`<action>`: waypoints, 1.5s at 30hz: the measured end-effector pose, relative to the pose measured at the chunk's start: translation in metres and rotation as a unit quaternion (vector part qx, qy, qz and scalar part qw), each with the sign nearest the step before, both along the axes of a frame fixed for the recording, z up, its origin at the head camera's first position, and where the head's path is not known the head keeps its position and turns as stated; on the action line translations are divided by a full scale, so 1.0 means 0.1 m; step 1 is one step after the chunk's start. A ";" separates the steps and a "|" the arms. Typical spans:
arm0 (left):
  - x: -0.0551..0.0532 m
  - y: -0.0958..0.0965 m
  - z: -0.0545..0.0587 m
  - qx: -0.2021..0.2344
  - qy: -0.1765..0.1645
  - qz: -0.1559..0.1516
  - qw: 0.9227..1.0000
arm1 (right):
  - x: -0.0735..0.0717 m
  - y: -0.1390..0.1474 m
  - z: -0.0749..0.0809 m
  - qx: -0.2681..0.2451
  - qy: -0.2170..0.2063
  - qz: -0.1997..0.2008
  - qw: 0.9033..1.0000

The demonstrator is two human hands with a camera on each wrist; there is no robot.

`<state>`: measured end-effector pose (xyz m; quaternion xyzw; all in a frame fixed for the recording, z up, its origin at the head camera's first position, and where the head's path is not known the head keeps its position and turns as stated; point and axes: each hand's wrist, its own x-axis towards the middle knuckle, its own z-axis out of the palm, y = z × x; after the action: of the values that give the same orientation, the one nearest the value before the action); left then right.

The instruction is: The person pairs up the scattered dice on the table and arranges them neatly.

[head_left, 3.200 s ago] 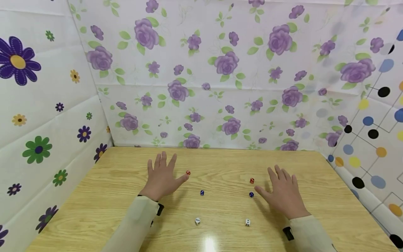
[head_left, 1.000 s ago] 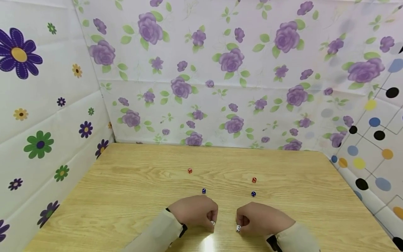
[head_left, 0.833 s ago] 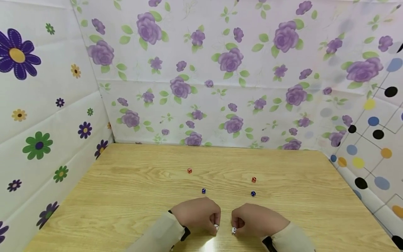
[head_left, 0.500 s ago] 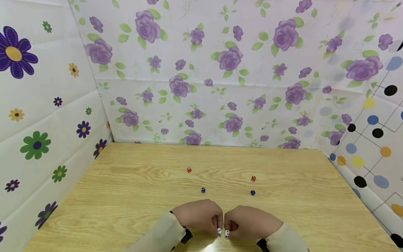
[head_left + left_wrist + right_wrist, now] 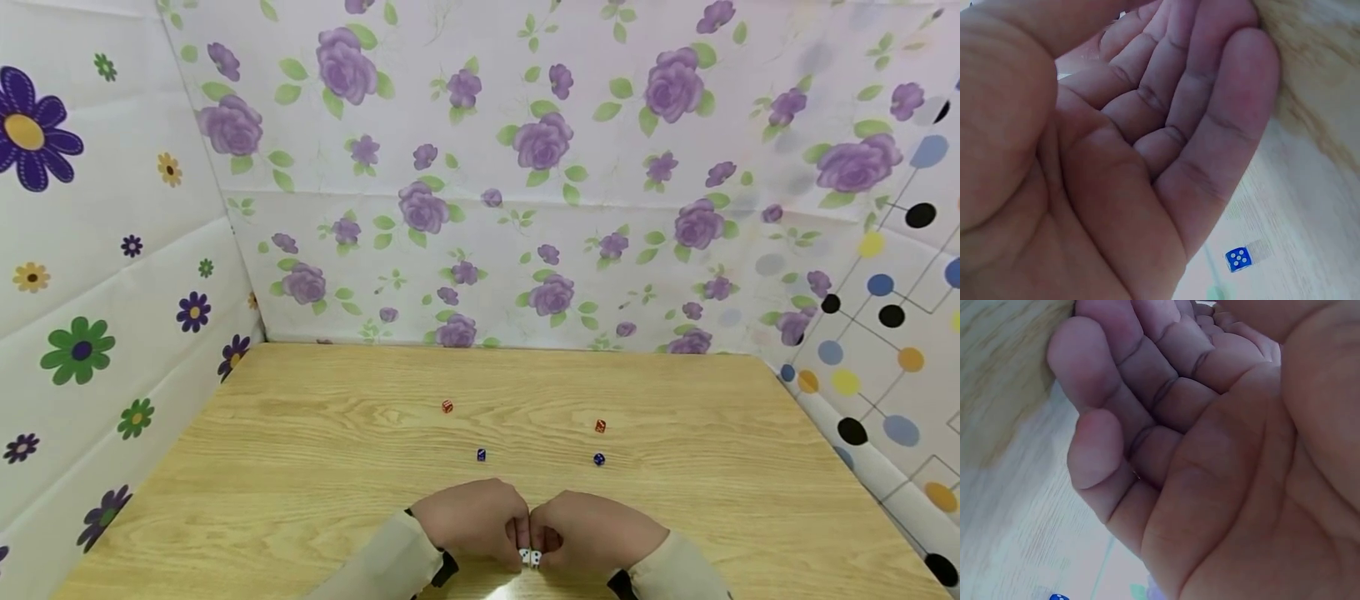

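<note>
Near the front of the table, my left hand (image 5: 480, 518) pinches a white die (image 5: 524, 555) between thumb and fingertips. Right beside it, another white die (image 5: 536, 558) is pinched by my right hand (image 5: 596, 527). The two dice sit side by side, seemingly touching, and the knuckles of both hands meet above them. In the left wrist view the curled fingers (image 5: 1222, 112) fill the picture and the die is hidden. The right wrist view likewise shows curled fingers (image 5: 1147, 394) without the die.
Beyond the hands lie two blue dice, a left one (image 5: 482, 455) and a right one (image 5: 599, 459). Farther back are a red die (image 5: 447, 407) on the left and another red die (image 5: 601, 426) on the right. Patterned cloth (image 5: 525, 208) walls in the wooden table (image 5: 315, 433).
Both hands, open above the table at first, took hold of the white dice. They then moved inward until the dice came together. The red and blue dice stayed put.
</note>
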<state>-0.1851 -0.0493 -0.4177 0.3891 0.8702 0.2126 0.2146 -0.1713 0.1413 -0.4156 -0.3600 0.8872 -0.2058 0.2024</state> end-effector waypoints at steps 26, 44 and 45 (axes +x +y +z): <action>-0.23 -0.24 0.15 0.036 0.052 0.047 0.997 | -0.22 0.41 0.12 -0.017 0.055 -0.108 0.992; -0.62 -0.38 0.00 -0.005 0.105 0.172 0.979 | -0.58 0.64 -0.07 0.091 0.169 -0.264 0.945; -0.63 -0.37 -0.01 -0.006 0.105 0.173 0.979 | -0.58 0.64 -0.08 0.089 0.166 -0.264 0.946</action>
<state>-0.2477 -0.0865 -0.4189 0.2519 0.9433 0.1989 0.0845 -0.2289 0.2054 -0.4234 -0.1226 0.9862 -0.1092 0.0220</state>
